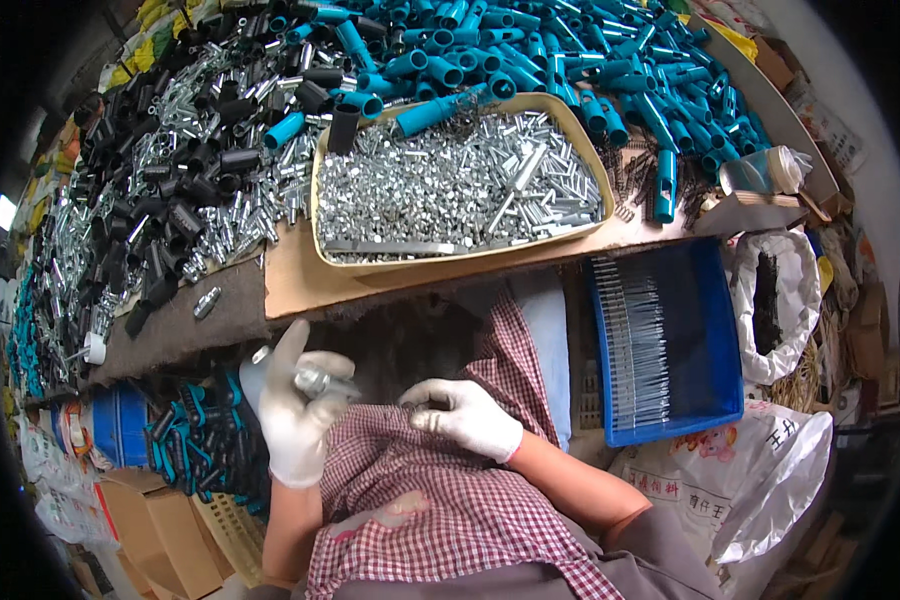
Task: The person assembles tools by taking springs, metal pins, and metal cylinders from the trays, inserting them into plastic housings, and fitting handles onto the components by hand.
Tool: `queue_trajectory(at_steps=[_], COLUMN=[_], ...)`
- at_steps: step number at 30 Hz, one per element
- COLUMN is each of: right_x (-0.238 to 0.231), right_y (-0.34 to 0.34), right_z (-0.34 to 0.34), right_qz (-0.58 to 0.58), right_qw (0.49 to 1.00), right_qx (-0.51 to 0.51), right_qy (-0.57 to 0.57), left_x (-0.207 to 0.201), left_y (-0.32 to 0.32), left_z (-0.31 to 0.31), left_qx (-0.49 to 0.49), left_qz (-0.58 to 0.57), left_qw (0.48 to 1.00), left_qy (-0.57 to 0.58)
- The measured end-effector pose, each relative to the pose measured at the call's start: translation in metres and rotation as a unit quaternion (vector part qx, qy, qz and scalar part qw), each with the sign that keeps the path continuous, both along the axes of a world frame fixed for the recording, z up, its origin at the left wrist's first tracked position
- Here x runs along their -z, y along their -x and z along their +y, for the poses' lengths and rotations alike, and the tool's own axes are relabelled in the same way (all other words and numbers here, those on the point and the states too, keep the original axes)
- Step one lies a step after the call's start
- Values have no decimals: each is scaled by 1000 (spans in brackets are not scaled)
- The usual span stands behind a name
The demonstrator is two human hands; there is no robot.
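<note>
Both my hands wear white gloves and work over my lap, which is covered by a red checked cloth (420, 500). My left hand (292, 405) holds a small silver metal part (315, 380) between thumb and fingers, index finger raised. My right hand (465, 415) is curled around several small dark and silver pieces (422, 410). Just beyond my hands, on the bench edge, stands a tan tray (440, 262) filled with small silver metal parts (460, 185).
Teal plastic sleeves (570, 70) are heaped at the back right, black sleeves and silver tubes (180, 170) at the left. A blue tray (700, 330) with rows of metal pins sits at my right. White sacks (760, 470), a crate of teal-handled tools (205, 440) and cardboard boxes lie lower down.
</note>
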State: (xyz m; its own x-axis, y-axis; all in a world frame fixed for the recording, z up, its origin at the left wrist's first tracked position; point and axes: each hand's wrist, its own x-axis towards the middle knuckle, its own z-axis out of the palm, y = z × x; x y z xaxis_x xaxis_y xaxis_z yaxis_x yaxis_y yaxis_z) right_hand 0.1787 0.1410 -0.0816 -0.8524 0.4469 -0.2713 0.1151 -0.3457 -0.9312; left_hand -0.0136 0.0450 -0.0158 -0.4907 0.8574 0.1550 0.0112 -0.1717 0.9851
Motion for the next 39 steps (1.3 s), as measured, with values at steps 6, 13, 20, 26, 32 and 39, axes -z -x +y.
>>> queue_trajectory(at_steps=[6,13,20,26,32,39], right_x=[3,6,17,13,-11,-21], right_y=[2,3,5,4,4,-20], right_z=[-2,2,3,2,5,27], right_qz=[11,-12,8,12,57,2], right_qw=[1000,1000,999,999,993,996], right_qx=[21,10,42,35,50,-13], right_qy=[-14,-24,-22,-9,92,94], left_x=[8,1,2,10,23,-20], left_y=[2,17,1,-5,-36,8], left_z=[-2,6,5,9,9,9], left_qx=[-13,13,-13,-8,-27,239], left_qz=[14,57,25,-74,-265,472], left_qw=[998,996,997,988,961,844], left_qy=[-56,62,-72,-136,-74,94])
